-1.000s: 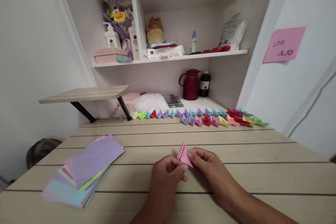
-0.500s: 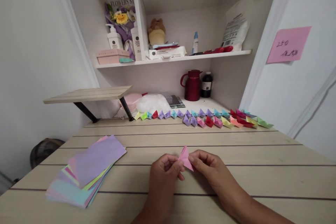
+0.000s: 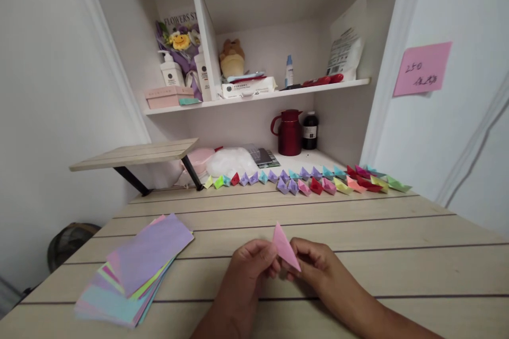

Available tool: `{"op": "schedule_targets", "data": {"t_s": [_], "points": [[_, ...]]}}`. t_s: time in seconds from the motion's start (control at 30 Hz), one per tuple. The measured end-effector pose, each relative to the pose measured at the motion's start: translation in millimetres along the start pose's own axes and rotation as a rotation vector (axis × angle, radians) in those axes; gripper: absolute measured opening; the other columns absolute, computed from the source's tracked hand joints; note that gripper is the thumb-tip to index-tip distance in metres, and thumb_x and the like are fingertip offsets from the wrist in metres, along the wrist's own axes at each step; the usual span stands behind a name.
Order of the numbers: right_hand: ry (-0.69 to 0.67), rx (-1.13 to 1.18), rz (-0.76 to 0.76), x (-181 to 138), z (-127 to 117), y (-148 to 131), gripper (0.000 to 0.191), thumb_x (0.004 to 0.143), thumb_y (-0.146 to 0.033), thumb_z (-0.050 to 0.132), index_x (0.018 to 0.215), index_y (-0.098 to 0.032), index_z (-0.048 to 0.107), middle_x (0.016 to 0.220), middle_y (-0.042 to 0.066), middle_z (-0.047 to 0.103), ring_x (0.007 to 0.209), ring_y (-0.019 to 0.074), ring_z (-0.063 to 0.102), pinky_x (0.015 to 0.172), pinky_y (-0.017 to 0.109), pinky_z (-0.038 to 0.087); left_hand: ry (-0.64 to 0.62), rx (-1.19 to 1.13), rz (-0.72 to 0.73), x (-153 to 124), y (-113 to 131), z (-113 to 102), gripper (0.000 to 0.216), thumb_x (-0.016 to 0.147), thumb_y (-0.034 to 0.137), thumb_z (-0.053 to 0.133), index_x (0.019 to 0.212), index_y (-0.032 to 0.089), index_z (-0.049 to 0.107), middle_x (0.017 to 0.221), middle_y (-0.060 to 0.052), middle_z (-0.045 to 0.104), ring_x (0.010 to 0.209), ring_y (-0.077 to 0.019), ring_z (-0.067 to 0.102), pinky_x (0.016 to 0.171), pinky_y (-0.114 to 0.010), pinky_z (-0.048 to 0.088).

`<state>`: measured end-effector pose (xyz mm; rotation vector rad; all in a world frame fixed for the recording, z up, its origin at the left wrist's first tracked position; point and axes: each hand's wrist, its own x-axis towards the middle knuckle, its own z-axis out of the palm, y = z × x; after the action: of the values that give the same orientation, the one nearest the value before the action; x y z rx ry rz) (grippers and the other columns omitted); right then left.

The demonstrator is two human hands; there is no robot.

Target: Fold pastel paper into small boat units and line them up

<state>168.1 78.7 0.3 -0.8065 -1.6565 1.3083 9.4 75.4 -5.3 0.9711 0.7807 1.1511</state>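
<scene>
Our left hand (image 3: 254, 260) and right hand (image 3: 312, 260) are pinching the pink paper (image 3: 284, 247) over the counter (image 3: 417, 262). It is now presenting a flat triangular face instead of its split tip, so we are probably still shaping it. Beyond, paper boats (image 3: 316, 186) are lining the far edge.

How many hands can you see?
2. The left hand pinches the left side of the folded pink paper; the right hand is at its lower right corner. Some fingertips are hidden behind the paper, but no other hands show.
</scene>
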Motion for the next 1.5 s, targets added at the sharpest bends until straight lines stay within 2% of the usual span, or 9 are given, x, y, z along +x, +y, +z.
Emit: {"op": "schedule_targets", "data": {"t_s": [0.13, 0.23, 0.4, 0.5, 0.77, 0.97, 1.13, 1.3, 1.5], "points": [[-0.083, 0.009, -0.020, -0.3, -1.0, -2.6, 0.026, 0.088, -0.036, 0.055, 0.074, -0.017, 0.066, 0.067, 0.000, 0.058, 0.064, 0.0141, 0.050, 0.061, 0.025, 0.039, -0.170, -0.101, -0.052, -5.7, 3.9, 6.3, 0.033, 0.082, 0.036, 0.062, 0.058, 0.013, 0.058, 0.064, -0.003, 0.056, 0.066, -0.0133, 0.051, 0.069, -0.026, 0.039], [-0.069, 0.041, -0.017, 1.5, -3.3, 0.9, 0.024, 0.085, -0.040, 0.058, 0.085, -0.017, 0.066, 0.078, 0.003, 0.062, 0.069, 0.0157, 0.053, 0.066, 0.027, 0.042, -0.057, -0.067, 0.039, -4.0, -0.2, 4.2, 0.031, 0.080, 0.037, 0.064, 0.060, 0.014, 0.058, 0.063, -0.001, 0.053, 0.064, -0.0124, 0.047, 0.067, -0.026, 0.037], [-0.082, 0.062, -0.042, 2.4, -6.0, -3.6, 0.048, 0.093, -0.053, 0.038, 0.077, -0.016, 0.066, 0.081, 0.007, 0.064, 0.071, 0.0178, 0.056, 0.074, 0.032, 0.045, 0.094, 0.133, 0.095, 2.5, -8.5, -3.6, 0.032, 0.080, 0.041, 0.064, 0.063, 0.014, 0.061, 0.062, 0.000, 0.052, 0.062, -0.0109, 0.044, 0.064, -0.024, 0.034], [-0.106, 0.077, -0.034, 2.1, -4.4, -6.8, 0.040, 0.087, -0.053, 0.052, 0.085, -0.016, 0.069, 0.082, 0.006, 0.065, 0.074, 0.0187, 0.058, 0.069, 0.029, 0.046, 0.106, 0.172, 0.080, 4.4, -7.7, -2.5, 0.033, 0.077, 0.042, 0.067, 0.061, 0.014, 0.061, 0.058, 0.001, 0.051, 0.058, -0.0101, 0.042, 0.060, -0.023, 0.032], [-0.178, -0.018, -0.041, -5.3, -7.4, -5.0, 0.049, 0.087, -0.058, 0.047, 0.078, -0.016, 0.069, 0.073, 0.003, 0.062, 0.053, 0.0117, 0.053, 0.050, 0.022, 0.042, -0.191, -0.049, -0.075, -8.3, 9.7, 5.0, 0.038, 0.078, 0.040, 0.064, 0.051, 0.016, 0.053, 0.061, -0.002, 0.052, 0.066, -0.0154, 0.050, 0.070, -0.028, 0.040], [-0.310, -0.075, 0.098, -11.8, -12.3, -2.9, 0.053, 0.087, -0.060, 0.045, 0.074, -0.014, 0.067, 0.056, 0.000, 0.056, 0.041, 0.0086, 0.046, 0.042, 0.019, 0.035, -0.273, -0.011, -0.227, -11.4, 12.2, -1.1, 0.038, 0.068, 0.044, 0.074, 0.051, 0.016, 0.056, 0.054, -0.001, 0.049, 0.060, -0.0157, 0.051, 0.068, -0.029, 0.040], [-0.215, -0.049, 0.001, -2.4, -18.1, -5.0, 0.045, 0.080, -0.059, 0.058, 0.074, -0.015, 0.065, 0.070, 0.004, 0.065, 0.066, 0.0164, 0.059, 0.062, 0.025, 0.044, -0.186, -0.041, -0.132, -8.0, 5.9, -0.5, 0.038, 0.073, 0.043, 0.070, 0.051, 0.016, 0.054, 0.054, 0.000, 0.048, 0.063, -0.0142, 0.049, 0.068, -0.026, 0.039], [-0.013, 0.043, -0.102, 4.9, -23.4, -5.4, 0.045, 0.088, -0.058, 0.045, 0.085, -0.017, 0.062, 0.077, 0.004, 0.064, 0.074, 0.0191, 0.059, 0.073, 0.031, 0.045, -0.102, 0.007, -0.038, -4.8, 3.6, 0.1, 0.042, 0.075, 0.045, 0.069, 0.050, 0.016, 0.051, 0.055, 0.001, 0.046, 0.061, -0.0121, 0.043, 0.069, -0.025, 0.038], [-0.149, 0.278, -0.040, -0.8, -14.2, -14.8, 0.034, 0.085, -0.047, 0.057, 0.101, -0.017, 0.058, 0.085, 0.006, 0.066, 0.077, 0.0205, 0.062, 0.074, 0.034, 0.046, -0.109, 0.056, -0.023, -4.2, 3.9, 1.3, 0.040, 0.077, 0.042, 0.068, 0.052, 0.016, 0.051, 0.054, 0.002, 0.043, 0.060, -0.0119, 0.041, 0.066, -0.025, 0.036]]}}
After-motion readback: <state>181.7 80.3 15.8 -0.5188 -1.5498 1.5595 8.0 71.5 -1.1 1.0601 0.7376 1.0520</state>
